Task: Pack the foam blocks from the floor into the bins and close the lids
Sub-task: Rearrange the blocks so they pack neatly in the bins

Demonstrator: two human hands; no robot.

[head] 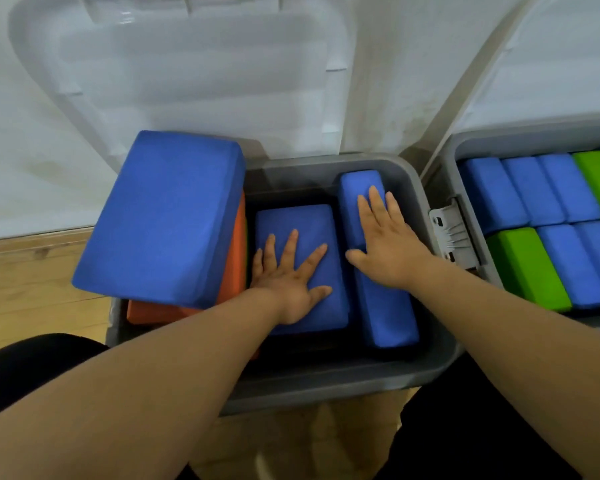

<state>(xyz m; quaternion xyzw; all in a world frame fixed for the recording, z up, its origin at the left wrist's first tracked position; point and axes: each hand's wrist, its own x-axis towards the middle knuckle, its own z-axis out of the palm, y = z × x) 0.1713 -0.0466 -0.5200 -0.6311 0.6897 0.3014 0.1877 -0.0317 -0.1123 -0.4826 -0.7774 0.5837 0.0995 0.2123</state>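
Observation:
A grey bin stands open in front of me, its translucent lid leaning back against the wall. My left hand presses flat, fingers spread, on a blue foam block lying low in the bin's middle. My right hand rests flat on a blue block standing on edge along the bin's right wall. A large blue block lies tilted over the bin's left side, on top of orange blocks.
A second grey bin at the right is open and filled with several blue blocks and green blocks. A grey latch sits between the two bins. Wooden floor lies to the left, white wall behind.

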